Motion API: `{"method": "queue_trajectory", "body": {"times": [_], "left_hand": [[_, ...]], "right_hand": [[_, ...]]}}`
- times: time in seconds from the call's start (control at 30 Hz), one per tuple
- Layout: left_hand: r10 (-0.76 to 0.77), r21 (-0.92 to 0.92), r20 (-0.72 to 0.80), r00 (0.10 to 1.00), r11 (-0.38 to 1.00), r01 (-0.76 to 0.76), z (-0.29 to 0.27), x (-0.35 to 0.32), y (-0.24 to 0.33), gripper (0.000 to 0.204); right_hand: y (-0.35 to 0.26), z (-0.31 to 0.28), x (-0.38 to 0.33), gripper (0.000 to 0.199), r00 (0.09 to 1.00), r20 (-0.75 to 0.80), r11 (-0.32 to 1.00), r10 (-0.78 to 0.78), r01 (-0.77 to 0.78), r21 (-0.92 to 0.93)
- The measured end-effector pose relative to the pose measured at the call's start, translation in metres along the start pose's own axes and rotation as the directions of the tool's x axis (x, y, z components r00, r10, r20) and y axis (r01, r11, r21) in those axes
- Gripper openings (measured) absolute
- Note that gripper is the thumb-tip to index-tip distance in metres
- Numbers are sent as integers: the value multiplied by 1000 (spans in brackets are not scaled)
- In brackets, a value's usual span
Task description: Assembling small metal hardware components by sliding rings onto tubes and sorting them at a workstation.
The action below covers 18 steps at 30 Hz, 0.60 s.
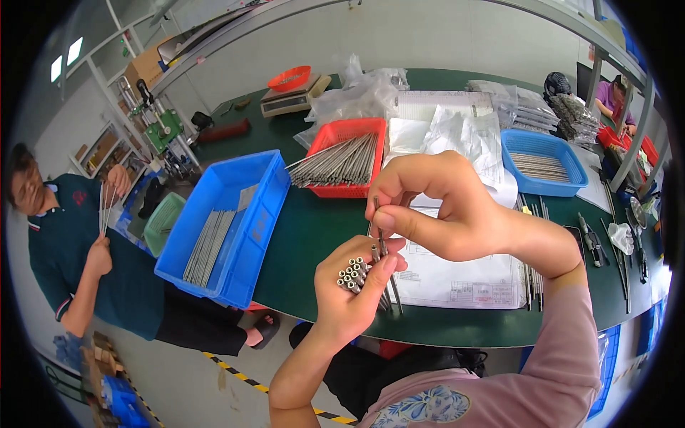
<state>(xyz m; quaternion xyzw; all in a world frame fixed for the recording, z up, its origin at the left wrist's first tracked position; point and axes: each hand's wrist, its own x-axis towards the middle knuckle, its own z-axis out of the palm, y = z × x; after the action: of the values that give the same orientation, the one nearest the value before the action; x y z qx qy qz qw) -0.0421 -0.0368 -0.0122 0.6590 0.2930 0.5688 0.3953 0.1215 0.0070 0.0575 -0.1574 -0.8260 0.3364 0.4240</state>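
My left hand point(335, 301) is closed around a bundle of thin metal rods point(351, 275), their hollow ends showing near my thumb. One rod point(376, 251) stands a little apart from the bundle. Above it, my right hand point(457, 207) pinches a thin, dark metal rod point(377, 210) between thumb and forefinger. Its lower end comes down by my left fingertips; whether it touches or enters another rod cannot be made out. Both hands are over the table's front part, in front of printed drawing sheets point(485, 274).
A blue bin point(258, 246) with rods stands left, a red basket point(349, 191) of rods behind my hands, a light-blue basket point(546, 188) of rods at right. Pliers point(591, 241) lie right on the green table point(300, 274). A co-worker point(85, 250) holds thin rods at far left.
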Motion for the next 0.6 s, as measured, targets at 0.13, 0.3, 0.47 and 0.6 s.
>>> {"method": "queue_trajectory", "body": {"times": [0.13, 0.3, 0.47, 0.6], "left_hand": [[7, 43, 31, 1000, 999, -8, -2, 3, -1, 14], [-10, -12, 7, 1000, 1000, 10, 0, 4, -3, 14], [-27, 37, 20, 999, 999, 27, 0, 2, -3, 13], [86, 80, 45, 995, 993, -90, 1, 3, -5, 11]], "right_hand": [[3, 0, 2, 6, 998, -59, 999, 1, 3, 54], [3, -2, 5, 5, 999, -43, 1000, 3, -3, 0], [0, -2, 10, 3, 969, -30, 934, -247, 230, -275], [-5, -1, 6, 4, 986, 3, 947, -167, 161, -278]]}}
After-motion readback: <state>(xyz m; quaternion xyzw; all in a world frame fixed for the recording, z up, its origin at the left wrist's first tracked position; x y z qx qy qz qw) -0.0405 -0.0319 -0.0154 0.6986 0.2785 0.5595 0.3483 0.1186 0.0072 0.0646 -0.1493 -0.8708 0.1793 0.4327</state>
